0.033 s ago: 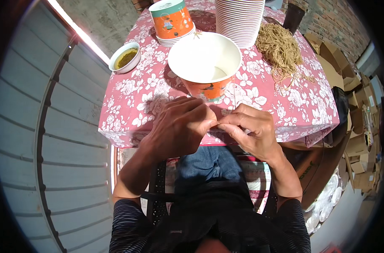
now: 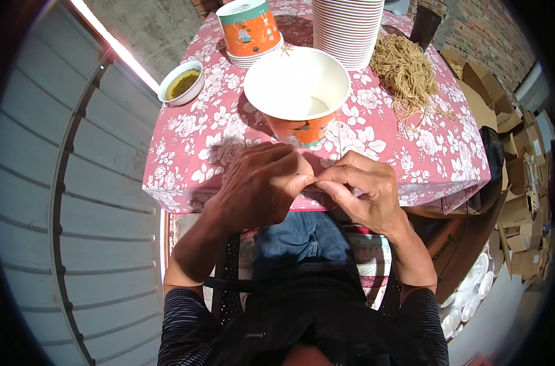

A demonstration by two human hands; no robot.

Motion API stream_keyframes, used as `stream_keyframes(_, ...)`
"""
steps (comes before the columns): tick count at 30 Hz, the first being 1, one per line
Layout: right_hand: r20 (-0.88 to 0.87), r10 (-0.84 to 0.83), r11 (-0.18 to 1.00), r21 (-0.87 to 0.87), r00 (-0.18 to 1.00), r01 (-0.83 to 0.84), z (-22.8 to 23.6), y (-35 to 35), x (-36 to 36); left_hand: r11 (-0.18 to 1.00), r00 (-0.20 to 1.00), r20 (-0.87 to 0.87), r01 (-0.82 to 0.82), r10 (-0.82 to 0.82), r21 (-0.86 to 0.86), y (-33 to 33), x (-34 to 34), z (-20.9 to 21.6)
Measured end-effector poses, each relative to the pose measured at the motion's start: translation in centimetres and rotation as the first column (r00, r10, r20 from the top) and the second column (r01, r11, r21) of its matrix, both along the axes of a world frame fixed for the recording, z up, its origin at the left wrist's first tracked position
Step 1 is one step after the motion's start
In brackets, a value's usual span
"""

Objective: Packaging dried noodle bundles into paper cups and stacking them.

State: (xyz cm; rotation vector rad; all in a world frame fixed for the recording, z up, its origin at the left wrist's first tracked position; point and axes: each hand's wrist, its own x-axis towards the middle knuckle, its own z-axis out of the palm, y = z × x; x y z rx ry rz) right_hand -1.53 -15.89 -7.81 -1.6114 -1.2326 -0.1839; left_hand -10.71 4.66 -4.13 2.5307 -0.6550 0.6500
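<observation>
At the table's near edge, my left hand (image 2: 262, 183) and my right hand (image 2: 359, 186) meet with thumbs and fingertips pinched together. What lies between the fingertips is too small and too covered to name. Just beyond them stands an orange paper bucket (image 2: 298, 129), upright, its white mouth facing up. A small tan knot-like piece (image 2: 286, 51) shows at that bucket's far rim. To the far right lies a heap of tan string (image 2: 405, 70), apart from both hands.
A floral tablecloth (image 2: 423, 143) covers the table. Behind the bucket rise a tall stack of white-rimmed buckets (image 2: 345, 33) and an upturned orange bucket (image 2: 250, 33). A bowl of yellowish liquid (image 2: 195, 94) sits at the left edge, a dark cup (image 2: 425, 27) at the far right. Cardboard boxes (image 2: 521, 210) lie right.
</observation>
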Motion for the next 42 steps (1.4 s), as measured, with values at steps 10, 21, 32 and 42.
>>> stream_keyframes(10,-0.414,-0.090,0.989,0.074,0.906,0.132,-0.8,-0.7,-0.1,0.994,0.963,0.246,-0.101,0.107,-0.035,2.8,1.8,-0.3)
stream_keyframes(21,-0.611,-0.014,0.985,0.127,0.791,0.115,-0.7,-0.4,0.3,0.990,0.968,0.228,-0.121,0.100,0.078,3.3,5.6,0.3)
stream_keyframes(32,-0.599,-0.026,0.973,0.167,0.800,0.157,0.7,1.1,1.2,0.877,0.977,-0.180,-0.183,0.113,-0.445,4.6,5.9,3.0)
stream_keyframes(42,-0.654,0.000,0.975,0.170,0.757,0.147,0.5,4.6,2.2,0.796,0.962,-0.257,-0.230,0.097,-0.559,6.3,6.9,3.5)
